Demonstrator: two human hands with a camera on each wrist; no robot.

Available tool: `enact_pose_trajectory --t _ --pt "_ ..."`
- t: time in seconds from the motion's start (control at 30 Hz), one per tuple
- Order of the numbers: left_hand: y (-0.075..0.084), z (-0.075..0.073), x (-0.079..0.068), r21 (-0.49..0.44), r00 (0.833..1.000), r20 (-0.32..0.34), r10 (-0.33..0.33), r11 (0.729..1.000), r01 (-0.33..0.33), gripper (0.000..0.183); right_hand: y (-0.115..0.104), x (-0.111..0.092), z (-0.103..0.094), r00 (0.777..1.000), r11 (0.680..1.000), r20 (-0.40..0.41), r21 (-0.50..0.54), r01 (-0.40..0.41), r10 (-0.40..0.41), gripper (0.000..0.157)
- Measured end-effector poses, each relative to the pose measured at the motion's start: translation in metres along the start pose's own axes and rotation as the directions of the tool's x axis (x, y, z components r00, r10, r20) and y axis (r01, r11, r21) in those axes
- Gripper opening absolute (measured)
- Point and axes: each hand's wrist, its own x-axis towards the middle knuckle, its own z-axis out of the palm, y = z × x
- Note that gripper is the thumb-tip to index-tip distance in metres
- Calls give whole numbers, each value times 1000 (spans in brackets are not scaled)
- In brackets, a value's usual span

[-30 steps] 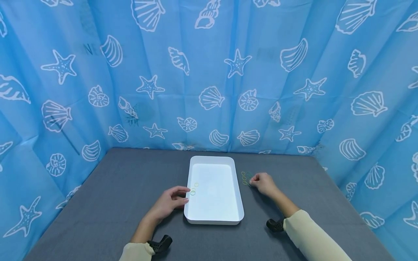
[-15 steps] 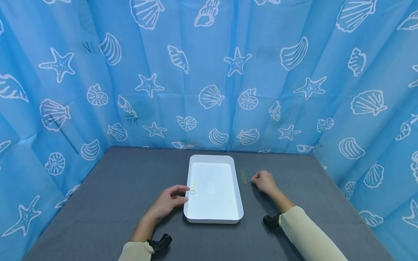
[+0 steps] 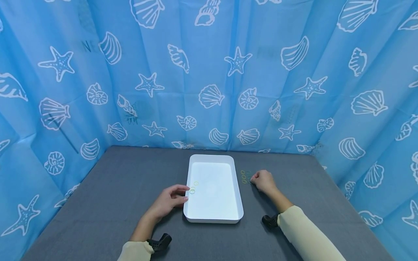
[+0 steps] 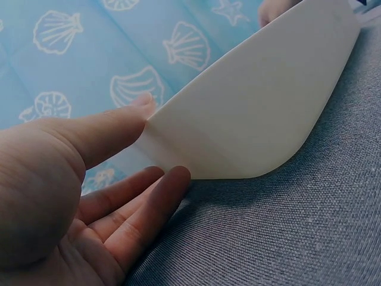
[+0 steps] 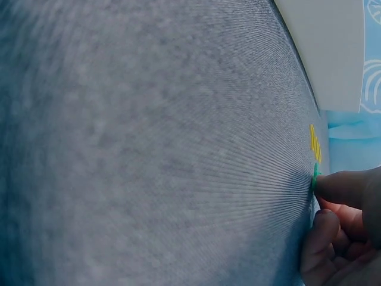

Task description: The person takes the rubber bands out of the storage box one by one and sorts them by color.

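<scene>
A white rectangular tray (image 3: 213,192) sits on the grey cloth, with several thin yellow and green rubber bands (image 3: 192,191) inside near its left wall. My left hand (image 3: 168,201) holds that wall: in the left wrist view the thumb lies on the rim and the fingertips are at the bottom edge. To the tray's right, my right hand (image 3: 265,181) is low on the cloth, fingers curled. Its thumb and fingertips pinch a green rubber band (image 5: 315,177), partly hidden by them. Just beside lie a column of yellow rubber bands (image 3: 243,177) and other green ones.
A grey cloth (image 3: 130,174) covers the table. Blue curtains (image 3: 183,83) with white shell prints stand behind it and along both sides. Each wrist wears a black camera mount (image 3: 160,243).
My right hand has shifted very slightly and stays at the green rubber bands. The left hand and tray keep their places; the head view has tilted a little.
</scene>
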Motion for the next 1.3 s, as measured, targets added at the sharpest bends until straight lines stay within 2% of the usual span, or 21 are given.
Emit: enact_pose_trajectory --t 0.2,0.5,0.83,1.03,1.13,1.3 --pt "0 0 0 -3 1000 -1 -5 1000 5 37 -1 -1 -1 1000 1000 -23 10 -13 13 15" --pt "0 0 0 1 1000 -3 -3 1000 3 37 -3 2 -2 995 988 -84 153 -33 46 13" --pt "3 1 -1 24 1000 -1 -1 1000 1 35 -25 10 -4 991 970 -103 239 -53 80 16" --pt "10 2 -4 27 1000 -5 -12 1000 12 34 -46 15 -4 994 935 -45 344 -82 103 18" --pt "6 2 -2 19 1000 -8 -16 1000 16 35 -57 18 -3 993 911 -2 398 -105 115 19" --pt "-1 -1 2 7 1000 -3 -17 1000 17 36 -77 26 5 992 890 57 438 -126 112 18"
